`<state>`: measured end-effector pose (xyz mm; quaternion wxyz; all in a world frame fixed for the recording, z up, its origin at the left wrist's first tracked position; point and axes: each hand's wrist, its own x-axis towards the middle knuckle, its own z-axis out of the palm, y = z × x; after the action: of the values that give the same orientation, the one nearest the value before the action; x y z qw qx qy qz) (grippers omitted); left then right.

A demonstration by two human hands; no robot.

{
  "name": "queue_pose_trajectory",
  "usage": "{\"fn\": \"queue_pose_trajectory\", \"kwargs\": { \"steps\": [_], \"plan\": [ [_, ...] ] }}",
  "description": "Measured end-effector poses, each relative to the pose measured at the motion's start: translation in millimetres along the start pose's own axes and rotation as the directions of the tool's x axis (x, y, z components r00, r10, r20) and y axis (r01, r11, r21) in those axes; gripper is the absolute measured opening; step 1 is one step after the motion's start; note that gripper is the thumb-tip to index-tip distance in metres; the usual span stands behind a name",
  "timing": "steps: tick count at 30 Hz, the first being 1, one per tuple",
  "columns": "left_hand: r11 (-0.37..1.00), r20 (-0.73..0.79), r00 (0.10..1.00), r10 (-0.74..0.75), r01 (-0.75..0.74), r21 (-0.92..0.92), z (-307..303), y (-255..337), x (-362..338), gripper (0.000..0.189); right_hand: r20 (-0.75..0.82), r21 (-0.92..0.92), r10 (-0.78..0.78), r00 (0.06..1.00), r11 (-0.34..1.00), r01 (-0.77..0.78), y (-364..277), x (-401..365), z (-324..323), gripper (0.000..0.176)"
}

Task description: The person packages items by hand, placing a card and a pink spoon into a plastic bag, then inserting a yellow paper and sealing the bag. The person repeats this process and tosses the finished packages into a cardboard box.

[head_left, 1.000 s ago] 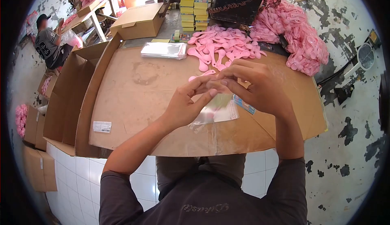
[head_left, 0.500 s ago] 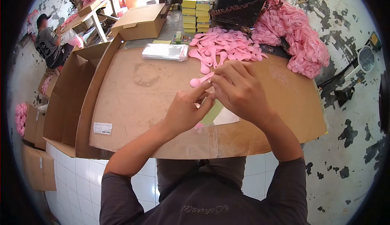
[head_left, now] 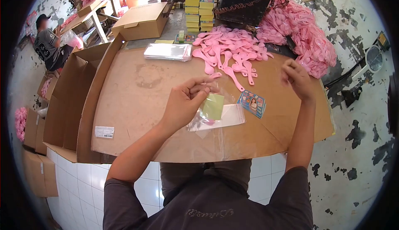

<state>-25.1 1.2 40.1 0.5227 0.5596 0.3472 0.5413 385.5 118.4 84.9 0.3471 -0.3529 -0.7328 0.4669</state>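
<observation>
My left hand [head_left: 189, 99] pinches a clear plastic bag that has a green card [head_left: 213, 106] in it, over the middle of the cardboard tabletop [head_left: 137, 109]. Under it lie flat clear bags [head_left: 232, 116]. My right hand [head_left: 296, 78] is raised at the right, its fingers curled; whether they hold anything is too blurred to tell. Between the hands is a small pile of blue printed cards [head_left: 252, 103]. Loose pink spoons [head_left: 226, 47] are heaped beyond them, a few spread toward me.
A stack of clear bags [head_left: 168, 52] lies at the back left, near a closed carton [head_left: 141, 20]. An open box [head_left: 68, 105] borders the left side. Bagged pink spoons [head_left: 307, 35] pile up at the back right. A person [head_left: 49, 45] sits far left.
My right hand has come away from my left and moved right, uncovering the blue cards and several spoons. My left hand keeps the bag, with its green card now in plain view.
</observation>
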Motion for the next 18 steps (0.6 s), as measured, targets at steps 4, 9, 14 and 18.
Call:
{"fn": "queue_pose_trajectory", "kwargs": {
  "steps": [4,9,14,18],
  "plan": [
    [1.000,-0.001,1.000,0.006,-0.006,0.006,3.4,-1.9,-0.3,0.030,-0.324,-0.936,-0.374,0.869,0.263,-0.236,65.0,-17.4,-20.2,0.036],
    [0.999,-0.022,0.999,-0.045,0.045,-0.002,9.4,-2.4,-2.1,0.031,-0.375,-0.745,-0.220,0.900,0.650,-0.151,2.3,-7.7,72.2,0.043],
    [0.999,-0.012,1.000,0.007,-0.006,0.046,12.8,-12.8,-1.6,0.034,0.100,-0.158,-0.119,0.988,0.978,0.134,-41.9,0.8,177.8,0.039],
    [1.000,0.012,1.000,-0.027,0.027,-0.015,9.4,-6.3,-1.8,0.035,0.128,-0.081,-0.047,0.991,0.995,0.058,-46.5,12.4,190.0,0.035]
  ]
}}
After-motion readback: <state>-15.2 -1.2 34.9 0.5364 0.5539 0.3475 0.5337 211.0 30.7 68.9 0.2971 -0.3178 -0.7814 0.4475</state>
